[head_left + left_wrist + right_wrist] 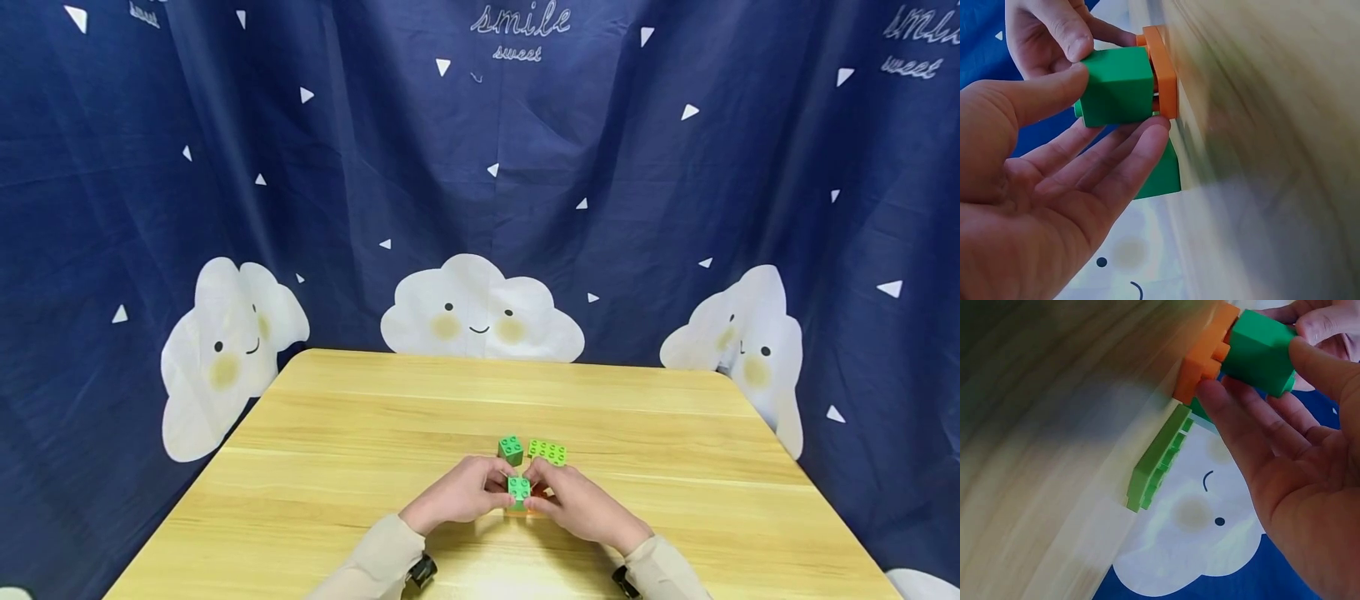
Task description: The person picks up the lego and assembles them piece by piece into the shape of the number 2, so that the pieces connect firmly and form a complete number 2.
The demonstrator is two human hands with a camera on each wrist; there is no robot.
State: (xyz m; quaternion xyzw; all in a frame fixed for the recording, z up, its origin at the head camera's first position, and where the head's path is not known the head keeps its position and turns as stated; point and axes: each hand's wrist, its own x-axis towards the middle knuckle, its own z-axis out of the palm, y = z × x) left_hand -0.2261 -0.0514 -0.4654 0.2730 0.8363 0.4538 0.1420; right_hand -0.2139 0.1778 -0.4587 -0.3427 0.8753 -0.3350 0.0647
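A green square toy building block [519, 486] is held between both hands near the front of the table. My left hand [467, 492] pinches it from the left, thumb on the near side and fingers beyond. From the right, my right hand [583, 502] grips the same block with thumb and fingers. Directly under it lies a flat orange brick [1165, 75] on the table; a narrow gap with orange studs shows between the two in the left wrist view. Right-hand fingertips touch the orange brick's edge in the right wrist view [1200, 359].
Just beyond the hands stands a second green block [510, 451]. A flat lime-green brick [547, 452] lies to its right. The wooden table [337, 433] is bordered by a dark blue curtain [420, 167] with cloud prints.
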